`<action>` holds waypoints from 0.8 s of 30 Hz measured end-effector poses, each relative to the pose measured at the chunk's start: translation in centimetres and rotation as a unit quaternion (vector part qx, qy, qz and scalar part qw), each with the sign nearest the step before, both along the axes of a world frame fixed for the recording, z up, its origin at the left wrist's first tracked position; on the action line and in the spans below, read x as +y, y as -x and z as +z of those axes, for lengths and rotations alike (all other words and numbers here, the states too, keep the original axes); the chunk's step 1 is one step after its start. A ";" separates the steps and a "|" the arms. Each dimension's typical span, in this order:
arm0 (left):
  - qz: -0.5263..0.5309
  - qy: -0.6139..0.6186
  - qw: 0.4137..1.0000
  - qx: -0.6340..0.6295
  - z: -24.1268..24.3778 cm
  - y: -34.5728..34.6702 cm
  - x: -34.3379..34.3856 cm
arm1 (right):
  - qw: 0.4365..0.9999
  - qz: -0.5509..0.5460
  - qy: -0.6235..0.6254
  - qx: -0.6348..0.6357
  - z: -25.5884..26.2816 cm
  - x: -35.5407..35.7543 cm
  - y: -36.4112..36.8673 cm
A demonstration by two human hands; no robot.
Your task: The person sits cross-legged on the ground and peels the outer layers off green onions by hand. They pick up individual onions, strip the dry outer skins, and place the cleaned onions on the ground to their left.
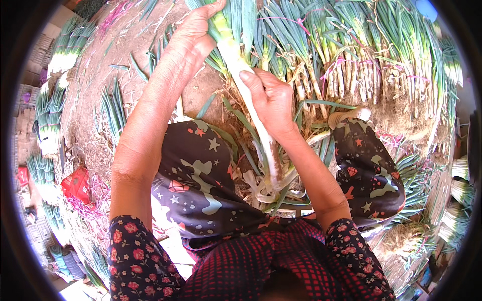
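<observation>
A long green onion (241,66) with a thick white stalk slants from the top of the view down between my knees. My left hand (199,28) grips its green upper part near the top edge. Lower down, my right hand (269,98) is closed around the white stalk, thumb lying along it. The stalk's soiled root end (276,180) hangs over peeled husks and loose leaves (263,195) between my legs. Just beyond my right hand lie more unpeeled green onions (307,82) with brown outer skins.
Bundles of green onions tied with pink string (354,75) lie at the upper right. Bundles with clean white stalks (64,56) line the left side. A red bag (76,185) lies by pink strings (96,203). A few trimmed onions (113,107) rest left of my knee.
</observation>
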State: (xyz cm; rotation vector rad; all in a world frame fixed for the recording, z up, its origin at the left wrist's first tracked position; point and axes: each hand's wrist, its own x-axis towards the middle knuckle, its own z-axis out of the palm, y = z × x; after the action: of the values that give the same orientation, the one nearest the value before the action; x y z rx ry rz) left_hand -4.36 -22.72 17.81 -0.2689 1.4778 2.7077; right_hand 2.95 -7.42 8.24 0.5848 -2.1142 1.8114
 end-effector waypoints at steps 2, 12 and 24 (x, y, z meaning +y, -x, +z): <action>-0.001 -0.027 1.000 0.004 0.2 0.1 0.0 | 0.994 -0.029 0.035 -0.097 -0.3 -0.3 -0.4; 0.073 0.042 0.993 0.082 0.5 0.8 -2.6 | 0.752 0.096 -0.546 -0.356 -17.8 9.8 -10.0; 0.095 0.019 0.994 0.045 -0.7 2.4 -4.5 | 0.854 0.251 0.103 -0.444 -3.1 6.3 -7.0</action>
State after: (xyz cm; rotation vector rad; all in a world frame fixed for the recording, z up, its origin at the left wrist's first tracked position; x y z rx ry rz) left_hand -6.76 -27.25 17.13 -0.3093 1.6058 2.8765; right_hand 9.99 -1.12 5.12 0.2576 -2.3473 3.0135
